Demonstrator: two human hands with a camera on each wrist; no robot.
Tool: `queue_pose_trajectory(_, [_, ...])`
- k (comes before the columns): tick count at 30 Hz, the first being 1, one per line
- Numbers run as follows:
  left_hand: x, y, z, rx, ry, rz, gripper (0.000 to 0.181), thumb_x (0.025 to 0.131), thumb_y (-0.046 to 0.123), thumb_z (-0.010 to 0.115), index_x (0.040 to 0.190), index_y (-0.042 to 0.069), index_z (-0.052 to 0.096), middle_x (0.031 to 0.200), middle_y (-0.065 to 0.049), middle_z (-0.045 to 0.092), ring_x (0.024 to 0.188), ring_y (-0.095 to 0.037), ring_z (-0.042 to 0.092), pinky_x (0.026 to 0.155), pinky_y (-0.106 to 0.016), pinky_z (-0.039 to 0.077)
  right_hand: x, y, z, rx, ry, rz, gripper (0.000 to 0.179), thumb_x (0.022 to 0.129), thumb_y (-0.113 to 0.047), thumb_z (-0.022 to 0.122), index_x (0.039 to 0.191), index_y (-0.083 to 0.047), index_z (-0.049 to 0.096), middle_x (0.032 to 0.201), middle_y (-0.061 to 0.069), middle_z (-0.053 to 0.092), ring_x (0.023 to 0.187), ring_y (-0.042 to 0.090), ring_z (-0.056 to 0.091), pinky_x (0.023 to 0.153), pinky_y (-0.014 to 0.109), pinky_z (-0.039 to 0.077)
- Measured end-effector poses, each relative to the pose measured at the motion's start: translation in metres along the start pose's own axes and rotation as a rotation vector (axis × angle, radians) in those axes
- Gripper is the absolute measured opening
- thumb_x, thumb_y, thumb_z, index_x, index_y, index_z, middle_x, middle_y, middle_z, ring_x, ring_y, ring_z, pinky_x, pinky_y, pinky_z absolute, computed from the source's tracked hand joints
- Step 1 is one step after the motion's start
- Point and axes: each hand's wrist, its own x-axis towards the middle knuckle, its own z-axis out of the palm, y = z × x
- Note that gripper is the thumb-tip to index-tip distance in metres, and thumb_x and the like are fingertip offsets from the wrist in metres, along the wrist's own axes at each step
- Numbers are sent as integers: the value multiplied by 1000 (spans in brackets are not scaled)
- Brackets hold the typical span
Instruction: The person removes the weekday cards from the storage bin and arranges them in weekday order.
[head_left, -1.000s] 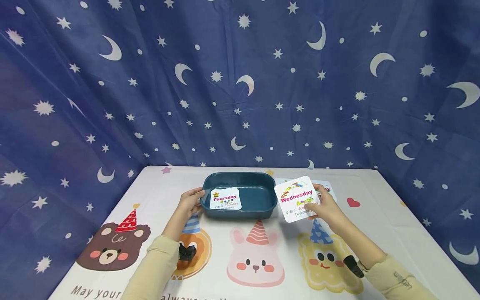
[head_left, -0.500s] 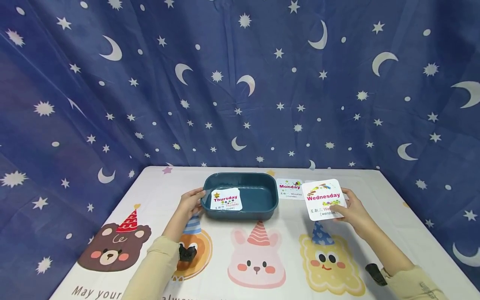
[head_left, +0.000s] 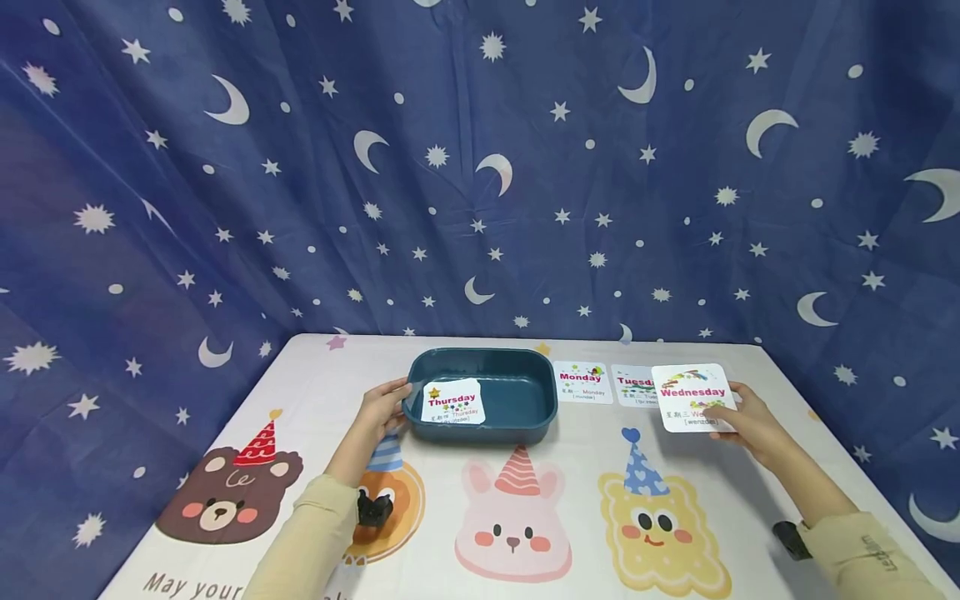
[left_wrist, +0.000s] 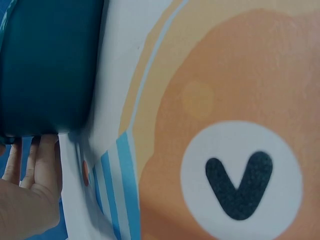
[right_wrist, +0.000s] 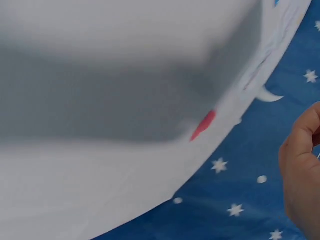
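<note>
A dark blue curtain [head_left: 420, 208] with moons and stars stands along the far side. In front of it spreads a white tablecloth [head_left: 577, 517] printed with cartoon faces in party hats. A blue-green box [head_left: 480, 432] sits far out on the cloth, around the middle. The left hand [head_left: 381, 408] holds the box's left end between thumb and fingers. At the far right, the right hand [head_left: 753, 421] pinches the Wednesday card [head_left: 678, 404] by its right edge, thumb on the printed face. That card covers part of the Tuesday card [head_left: 630, 387]; whether the two touch is hard to tell. The Monday card [head_left: 582, 383] lies just right of the box. The Thursday card [head_left: 453, 402] is inside the box, at its left end.
</note>
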Motion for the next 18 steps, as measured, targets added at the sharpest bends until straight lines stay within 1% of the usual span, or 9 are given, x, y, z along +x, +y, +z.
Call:
queue_pose_trajectory(4, [-1,-2,-1,2,2,7,44,96,16,54,137,2,46,135,-22,49,81,-10,63,64,-19,49,10,11,-12,-14,7,9,78,93,-8,53,140,17,-4,83,-13,54,71,-1,58,61,22,54])
queue_pose_trajectory(8, [-1,-4,-2,6,-10,9,45,96,16,54,137,1,45,133,-22,52,78,-9,63,64,-20,49,21,19,-21,-27,19,38,80,92,-8,54,140,17,-6,79,-17,53,69,-1,57,60,22,53])
queue_pose_trajectory(10, [-1,-4,-2,6,-8,15,45,95,16,55,137,1,46,131,-21,53,78,-9,63,64,-20,49,26,21,-24,-35,27,55,82,91,-8,54,140,18,-6,79,-16,52,68,-1,57,60,21,53])
queue_pose_trajectory(14, [1,-3,-3,11,-8,23,46,95,18,55,137,1,46,131,-21,53,80,-9,63,65,-20,49,36,25,-28,-42,51,65,81,90,-6,54,139,18,-5,82,-10,50,66,-2,54,59,20,52])
queue_pose_trajectory(18, [2,-2,-2,14,-8,14,46,95,18,55,138,2,46,134,-21,51,83,-10,63,65,-20,50,45,32,-33,-50,89,78,79,88,-4,54,138,19,-3,91,2,49,65,-2,52,58,19,52])
